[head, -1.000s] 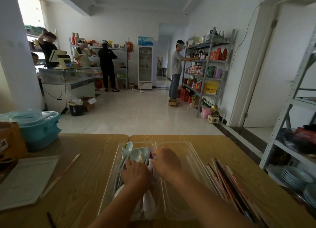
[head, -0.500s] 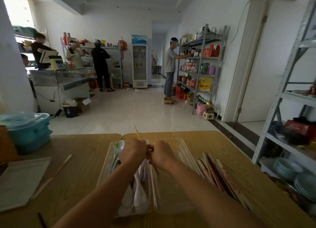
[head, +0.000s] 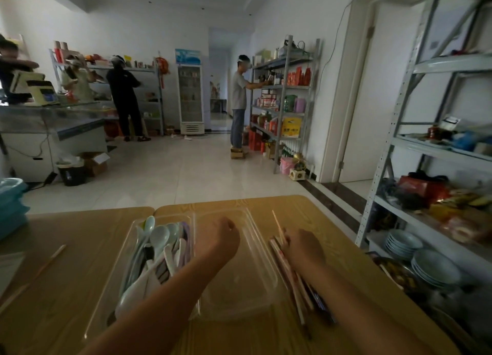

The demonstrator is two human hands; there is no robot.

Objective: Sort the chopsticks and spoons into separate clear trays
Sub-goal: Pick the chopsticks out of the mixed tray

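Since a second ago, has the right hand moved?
Yes. The right hand went rightward, from the spoon tray across to the chopsticks beside the empty tray.

Dim foreground, brighter back room, wide-angle bending edges, slight blur.

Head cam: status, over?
Left hand curled above right tray, grip unclear. Right hand grips chopsticks on table beside it. Spoons in left tray. Nothing in the way.
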